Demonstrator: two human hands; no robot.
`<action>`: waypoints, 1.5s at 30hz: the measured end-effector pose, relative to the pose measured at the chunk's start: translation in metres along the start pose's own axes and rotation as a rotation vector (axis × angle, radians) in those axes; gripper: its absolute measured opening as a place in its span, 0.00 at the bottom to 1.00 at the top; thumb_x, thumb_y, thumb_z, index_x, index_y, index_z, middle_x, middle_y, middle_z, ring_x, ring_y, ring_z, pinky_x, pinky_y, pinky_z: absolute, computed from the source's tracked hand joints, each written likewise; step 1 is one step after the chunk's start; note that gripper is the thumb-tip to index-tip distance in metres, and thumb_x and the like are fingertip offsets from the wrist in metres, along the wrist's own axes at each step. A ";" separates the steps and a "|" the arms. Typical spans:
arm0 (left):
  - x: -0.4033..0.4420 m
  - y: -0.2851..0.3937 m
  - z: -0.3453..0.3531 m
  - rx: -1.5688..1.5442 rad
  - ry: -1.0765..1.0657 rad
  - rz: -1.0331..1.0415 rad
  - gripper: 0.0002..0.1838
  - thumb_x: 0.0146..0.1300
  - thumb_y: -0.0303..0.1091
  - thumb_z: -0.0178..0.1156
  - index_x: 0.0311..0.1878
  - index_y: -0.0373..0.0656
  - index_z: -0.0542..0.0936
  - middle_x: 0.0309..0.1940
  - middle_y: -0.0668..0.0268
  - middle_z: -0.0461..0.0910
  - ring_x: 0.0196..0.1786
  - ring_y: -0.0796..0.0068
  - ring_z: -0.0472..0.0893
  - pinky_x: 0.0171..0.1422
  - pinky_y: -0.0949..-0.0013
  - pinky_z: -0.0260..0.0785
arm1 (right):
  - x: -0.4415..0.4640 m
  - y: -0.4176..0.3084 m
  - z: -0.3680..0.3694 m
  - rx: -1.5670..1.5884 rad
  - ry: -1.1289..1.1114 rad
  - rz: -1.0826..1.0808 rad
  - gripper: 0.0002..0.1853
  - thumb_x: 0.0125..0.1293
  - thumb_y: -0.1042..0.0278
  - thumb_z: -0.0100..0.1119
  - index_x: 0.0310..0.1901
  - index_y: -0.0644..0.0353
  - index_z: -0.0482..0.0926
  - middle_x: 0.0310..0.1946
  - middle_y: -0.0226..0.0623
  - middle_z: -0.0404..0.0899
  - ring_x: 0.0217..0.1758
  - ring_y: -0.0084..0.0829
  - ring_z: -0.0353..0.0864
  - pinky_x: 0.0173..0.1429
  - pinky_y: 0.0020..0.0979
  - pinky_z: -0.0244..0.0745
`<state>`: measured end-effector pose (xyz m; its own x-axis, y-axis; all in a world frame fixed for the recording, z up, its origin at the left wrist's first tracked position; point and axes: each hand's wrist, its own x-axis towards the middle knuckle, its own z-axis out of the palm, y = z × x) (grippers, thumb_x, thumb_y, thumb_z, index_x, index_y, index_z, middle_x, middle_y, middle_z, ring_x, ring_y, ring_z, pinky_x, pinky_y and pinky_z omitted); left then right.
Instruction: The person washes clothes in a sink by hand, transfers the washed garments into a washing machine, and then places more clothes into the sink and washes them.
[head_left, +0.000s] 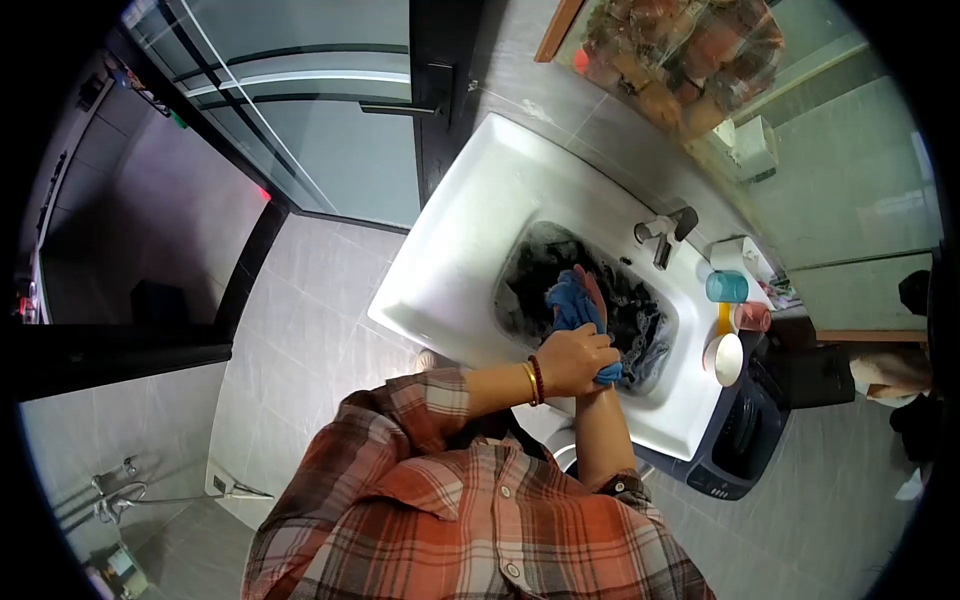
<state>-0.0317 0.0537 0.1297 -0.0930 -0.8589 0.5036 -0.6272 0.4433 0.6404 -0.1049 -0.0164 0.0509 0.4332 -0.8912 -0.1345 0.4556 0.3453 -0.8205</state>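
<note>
A wet blue cloth [574, 303] is bunched over the dark, sudsy water [535, 270] of the white sink [440, 270]. My left hand [575, 362], with a gold bangle and dark red beads at the wrist, is closed on the lower part of this cloth, against my right wrist. The cloth covers most of my right hand [592, 292]; only a strip of skin shows along its right side, and the fingers' pose is hidden. Dark fabric [630, 320] lies in the soapy water beside the cloth.
A faucet [660, 232] stands at the basin's back edge. On the right rim are a blue cup [727, 287], a pink cup [752, 317] and a white cup [723, 360]. A dark blue bin-like container [740, 440] is right of the sink, a glass door [300, 110] upper left.
</note>
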 end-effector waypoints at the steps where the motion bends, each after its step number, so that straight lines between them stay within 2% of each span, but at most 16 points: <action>1: -0.003 -0.012 0.011 0.034 0.007 -0.107 0.15 0.41 0.41 0.64 0.35 0.49 0.78 0.28 0.67 0.77 0.35 0.66 0.76 0.38 0.65 0.71 | -0.003 -0.002 0.000 -0.029 -0.013 -0.009 0.24 0.65 0.54 0.49 0.59 0.56 0.66 0.53 0.36 0.70 0.55 0.29 0.70 0.58 0.31 0.64; 4: 0.010 -0.044 0.015 0.155 0.090 -0.341 0.15 0.43 0.42 0.61 0.35 0.47 0.78 0.28 0.62 0.79 0.34 0.63 0.79 0.35 0.62 0.72 | 0.010 0.015 -0.036 0.571 -0.084 0.264 0.13 0.65 0.61 0.49 0.47 0.57 0.73 0.40 0.33 0.77 0.44 0.29 0.76 0.51 0.30 0.70; 7: 0.011 -0.062 0.025 0.197 0.006 -0.446 0.16 0.45 0.43 0.59 0.37 0.46 0.78 0.29 0.62 0.79 0.34 0.62 0.79 0.34 0.60 0.72 | 0.005 0.018 -0.048 -0.168 -0.021 0.075 0.10 0.65 0.59 0.49 0.38 0.56 0.74 0.35 0.33 0.77 0.40 0.28 0.76 0.47 0.29 0.70; 9: 0.015 -0.051 0.034 0.181 -0.121 -0.504 0.16 0.46 0.44 0.58 0.37 0.46 0.78 0.29 0.62 0.79 0.35 0.61 0.79 0.35 0.59 0.72 | 0.007 0.031 -0.080 -0.127 -0.169 0.131 0.11 0.66 0.59 0.46 0.43 0.56 0.72 0.39 0.33 0.75 0.42 0.28 0.74 0.50 0.30 0.68; 10: 0.017 -0.035 0.044 0.169 -0.166 -0.473 0.16 0.46 0.44 0.58 0.37 0.46 0.78 0.29 0.62 0.79 0.35 0.61 0.79 0.35 0.58 0.72 | 0.015 0.032 -0.099 0.314 -0.348 0.304 0.14 0.67 0.60 0.44 0.50 0.56 0.70 0.44 0.34 0.73 0.46 0.29 0.73 0.54 0.31 0.66; 12: 0.011 -0.014 0.082 0.079 -0.168 -0.293 0.15 0.47 0.44 0.59 0.36 0.46 0.77 0.31 0.59 0.78 0.35 0.58 0.79 0.37 0.58 0.72 | 0.008 0.013 -0.139 0.043 -0.089 0.296 0.16 0.68 0.59 0.43 0.53 0.56 0.69 0.47 0.34 0.73 0.49 0.29 0.72 0.57 0.31 0.65; 15: 0.029 -0.034 0.127 0.134 -0.077 -0.648 0.14 0.49 0.43 0.59 0.37 0.46 0.77 0.33 0.59 0.78 0.36 0.58 0.79 0.40 0.58 0.72 | 0.016 -0.015 -0.185 0.156 0.138 0.479 0.18 0.68 0.57 0.43 0.54 0.57 0.69 0.49 0.34 0.72 0.53 0.30 0.70 0.58 0.32 0.65; 16: 0.025 -0.066 0.149 0.094 0.022 -0.694 0.15 0.51 0.43 0.58 0.39 0.46 0.76 0.34 0.58 0.78 0.38 0.56 0.78 0.41 0.59 0.72 | 0.007 -0.054 -0.153 0.200 0.284 0.452 0.17 0.63 0.55 0.52 0.45 0.60 0.74 0.41 0.35 0.75 0.45 0.29 0.74 0.52 0.30 0.68; 19: 0.031 -0.111 0.146 0.224 -0.001 -0.786 0.22 0.56 0.49 0.56 0.50 0.47 0.70 0.38 0.54 0.75 0.43 0.51 0.75 0.46 0.53 0.68 | 0.007 -0.096 -0.190 0.063 0.440 0.343 0.25 0.62 0.56 0.53 0.57 0.62 0.66 0.52 0.40 0.69 0.52 0.32 0.70 0.54 0.32 0.66; 23: 0.044 -0.088 0.165 0.683 -0.227 -0.737 0.30 0.52 0.49 0.60 0.57 0.52 0.66 0.42 0.60 0.73 0.50 0.57 0.70 0.54 0.52 0.60 | 0.010 -0.103 -0.230 -0.668 0.383 0.331 0.34 0.60 0.56 0.56 0.64 0.57 0.54 0.48 0.37 0.67 0.52 0.35 0.69 0.53 0.35 0.67; 27: 0.045 -0.093 0.199 0.676 -0.389 -0.826 0.31 0.51 0.48 0.61 0.57 0.53 0.65 0.44 0.62 0.74 0.52 0.60 0.70 0.54 0.53 0.60 | 0.029 -0.057 -0.234 -1.455 0.218 0.141 0.35 0.60 0.55 0.56 0.64 0.61 0.53 0.54 0.48 0.63 0.54 0.44 0.68 0.52 0.39 0.69; 31: 0.029 -0.124 0.229 0.732 -0.491 -0.938 0.27 0.52 0.45 0.59 0.56 0.52 0.66 0.44 0.61 0.76 0.51 0.62 0.72 0.53 0.54 0.61 | 0.053 -0.026 -0.251 -1.701 0.079 0.138 0.32 0.59 0.54 0.56 0.62 0.57 0.59 0.55 0.48 0.65 0.58 0.48 0.65 0.57 0.41 0.65; 34: 0.032 -0.143 0.231 0.700 -0.595 -1.002 0.27 0.52 0.40 0.56 0.57 0.53 0.66 0.46 0.61 0.76 0.51 0.62 0.73 0.54 0.54 0.59 | 0.072 -0.030 -0.257 -1.698 -0.079 0.436 0.28 0.58 0.57 0.57 0.59 0.58 0.65 0.53 0.45 0.69 0.54 0.42 0.70 0.57 0.39 0.65; 37: 0.050 -0.135 0.224 0.568 -0.594 -1.008 0.26 0.49 0.38 0.57 0.54 0.49 0.67 0.43 0.59 0.76 0.47 0.60 0.75 0.50 0.53 0.62 | 0.078 -0.015 -0.280 -1.252 0.096 0.389 0.27 0.56 0.57 0.59 0.57 0.57 0.67 0.49 0.42 0.73 0.54 0.42 0.72 0.52 0.37 0.69; 40: 0.058 -0.089 0.214 0.188 -0.297 -0.749 0.24 0.45 0.36 0.59 0.48 0.43 0.68 0.37 0.54 0.76 0.41 0.54 0.77 0.42 0.53 0.67 | 0.063 -0.047 -0.243 0.042 0.198 0.573 0.25 0.56 0.54 0.58 0.55 0.54 0.70 0.46 0.37 0.74 0.51 0.34 0.73 0.54 0.34 0.68; 45: 0.087 0.003 0.216 -0.133 -0.175 -0.574 0.22 0.46 0.38 0.59 0.45 0.43 0.66 0.32 0.50 0.76 0.35 0.49 0.77 0.37 0.54 0.69 | 0.045 -0.059 -0.220 0.148 0.083 0.452 0.23 0.62 0.54 0.51 0.54 0.59 0.69 0.50 0.32 0.71 0.50 0.32 0.72 0.55 0.34 0.68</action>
<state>-0.2085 -0.0750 0.0503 0.0990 -0.9943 -0.0386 -0.5142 -0.0843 0.8535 -0.2829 -0.1419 -0.0292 0.5528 -0.6606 -0.5081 0.3441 0.7362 -0.5828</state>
